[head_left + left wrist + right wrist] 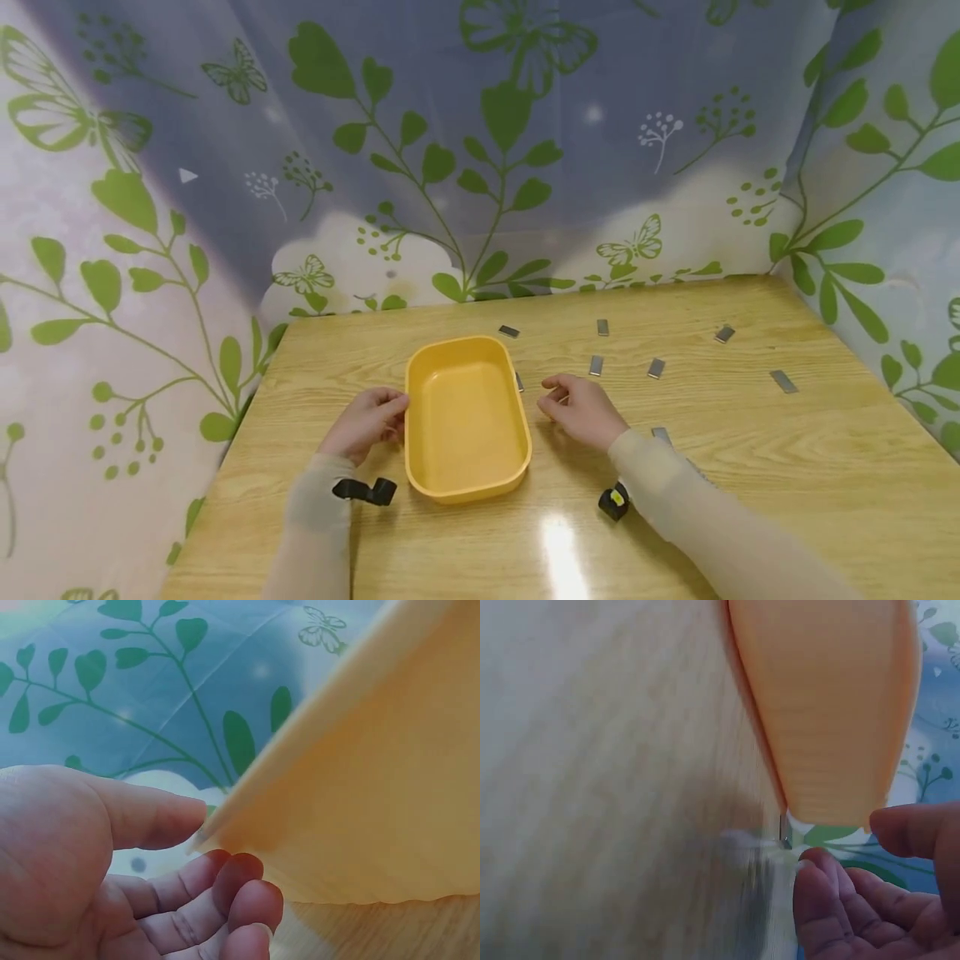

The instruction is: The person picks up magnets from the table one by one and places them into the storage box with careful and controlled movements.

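Note:
A yellow plastic bin (468, 417) with rounded corners stands on the wooden table, its inside bare. My left hand (367, 423) is at its left side, and the left wrist view shows the bin's rim (300, 727) between the thumb and the fingers. To the right of the bin is my right hand (581, 410), its fingers loosely bent with nothing between them. A small grey metal rectangle (519, 382) lies beside the bin's right wall, partly hidden by it. In the right wrist view the fingers (821, 900) are close to that piece (785, 831).
Several similar grey rectangles lie scattered on the table, such as one behind the bin (509, 331), one near the right hand (596, 365) and one far right (783, 382). Patterned cloth (487, 208) hangs along the back and both sides of the table.

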